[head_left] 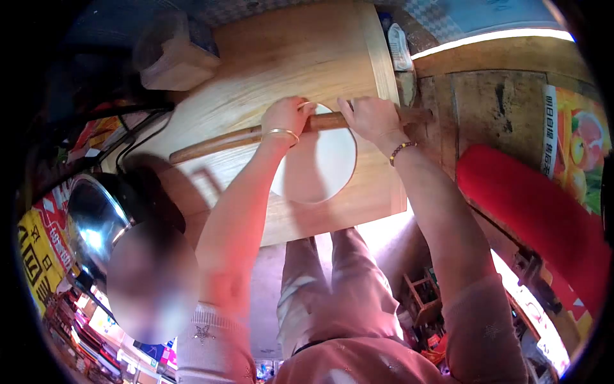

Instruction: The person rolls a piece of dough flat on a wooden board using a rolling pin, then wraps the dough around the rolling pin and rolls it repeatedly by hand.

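A long wooden rolling pin (pixel 217 145) lies across a round, flat sheet of pale dough (pixel 320 166) on a wooden board (pixel 281 70). My left hand (pixel 286 120) is closed over the pin near the dough's left side, a bangle on its wrist. Over the pin at the dough's right edge, my right hand (pixel 373 120) is closed too, its thumb side facing the left hand; a beaded bracelet circles that wrist. The pin's left end sticks out well past my left hand. Both palms are hidden.
A clear plastic tub (pixel 176 61) stands at the board's far left. A white brush-like object (pixel 400 48) lies beyond its right edge. A shiny metal pan or lid (pixel 96 217) is at left, near a blurred person (pixel 153 281). A red padded object (pixel 524 205) sits at right.
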Demonstrator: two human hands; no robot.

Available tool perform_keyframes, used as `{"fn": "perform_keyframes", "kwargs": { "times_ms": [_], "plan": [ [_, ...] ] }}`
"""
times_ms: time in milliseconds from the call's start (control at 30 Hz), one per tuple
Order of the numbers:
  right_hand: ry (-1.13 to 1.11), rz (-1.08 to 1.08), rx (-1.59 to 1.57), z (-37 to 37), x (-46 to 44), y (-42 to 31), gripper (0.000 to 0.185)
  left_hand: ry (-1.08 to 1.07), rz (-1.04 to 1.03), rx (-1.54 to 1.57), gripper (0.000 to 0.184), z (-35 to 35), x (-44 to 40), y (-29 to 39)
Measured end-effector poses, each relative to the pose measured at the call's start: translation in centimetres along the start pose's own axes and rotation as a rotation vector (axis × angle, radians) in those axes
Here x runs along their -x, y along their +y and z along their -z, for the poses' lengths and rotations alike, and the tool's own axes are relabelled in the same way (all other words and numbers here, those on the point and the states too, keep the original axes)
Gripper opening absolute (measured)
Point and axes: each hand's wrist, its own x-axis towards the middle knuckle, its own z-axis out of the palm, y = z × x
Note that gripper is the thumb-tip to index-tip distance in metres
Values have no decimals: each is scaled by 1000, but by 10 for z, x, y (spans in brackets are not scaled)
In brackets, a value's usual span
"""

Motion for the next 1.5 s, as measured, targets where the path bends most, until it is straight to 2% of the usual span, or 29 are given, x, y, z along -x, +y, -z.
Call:
{"fn": "perform_keyframes", "kwargs": {
  "times_ms": [33, 67, 100, 133, 167, 200, 267, 367, 400, 467, 533, 600, 667, 733, 800, 867, 900, 967, 1000, 1033, 1067, 1133, 1167, 1200, 1233, 1300, 1367, 1433, 1500],
  "plan": [
    [-31, 32, 25, 0, 7, 1, 51, -137, 276, 73, 38, 0, 6, 0],
    [-64, 66, 52, 1, 14, 2, 50, -55, 301, 32, 35, 3, 28, -4],
    [-161, -34, 14, -7, 27, 1, 41, 28, 326, -11, 33, 3, 62, -18],
    [85, 10, -2, -21, 48, 6, 33, 282, 225, -4, 28, 3, 97, -36],
    [333, 48, -20, -36, 70, 13, 27, 18, 304, -309, 28, 29, 123, -46],
    [329, -2, 44, -50, 94, 15, 24, 285, 322, -268, 28, 19, 166, -70],
    [304, -43, 112, -58, 108, 14, 21, 460, 291, -444, 29, -1, 206, -86],
    [243, -83, -8, -54, 74, 11, 20, 463, 265, -260, 29, 6, 152, -111],
    [231, -90, -1, -44, 48, 14, 20, 363, 271, -263, 29, 35, 119, -100],
    [101, -122, -52, -28, 15, 13, 19, 406, 199, -186, 28, 55, 68, -110],
    [166, -106, 30, -34, 30, 13, 18, 487, 171, -170, 27, 50, 74, -106],
    [255, -82, 110, -43, 52, 12, 18, 410, 289, -295, 28, 21, 135, -102],
    [517, -54, -35, -63, 93, 7, 17, 451, 307, -352, 29, 4, 164, -94],
    [417, -53, -11, -55, 79, 9, 16, 464, 330, -407, 30, 12, 155, -87],
    [336, -49, 20, -37, 34, 15, 15, 360, 345, -286, 33, 37, 87, -101],
    [171, -28, -5, -16, -3, 16, 16, 449, 291, -186, 34, 53, 34, -113],
    [158, -32, -7, -19, 0, 16, 16, 435, 295, -186, 34, 50, 40, -113],
    [340, -38, -57, -21, 1, 17, 13, 512, 317, -176, 33, 45, 44, -113],
    [339, -37, -60, -30, 24, 13, 13, 492, 336, -402, 35, 30, 77, -111],
    [407, -35, 8, -46, 60, 8, 16, 359, 369, -405, 35, 26, 108, -94],
    [486, -31, 77, -55, 69, 6, 18, 375, 364, -406, 35, 22, 117, -95],
    [426, -16, 61, -47, 56, 7, 18, 449, 296, -456, 33, 23, 125, -84],
    [359, -7, 44, -43, 54, 10, 19, 363, 364, -468, 33, 23, 110, -95],
    [360, -10, 50, -33, 33, 14, 19, 346, 386, -347, 32, 32, 80, -103],
    [302, -5, 4, -20, 0, 17, 17, 413, 380, -209, 32, 47, 43, -105],
    [222, -6, -48, -7, -26, 16, 15, 491, 198, -128, 31, 61, -3, -116],
    [228, -48, -1, 1, -32, 13, 13, 455, 245, -222, 30, 51, 17, -115],
    [280, -52, 4, -34, 27, 8, 14, 387, 304, -422, 28, 35, 68, -106],
    [344, -66, 8, -46, 44, 6, 15, 519, 175, -530, 28, 19, 107, -98]
  ]
}}
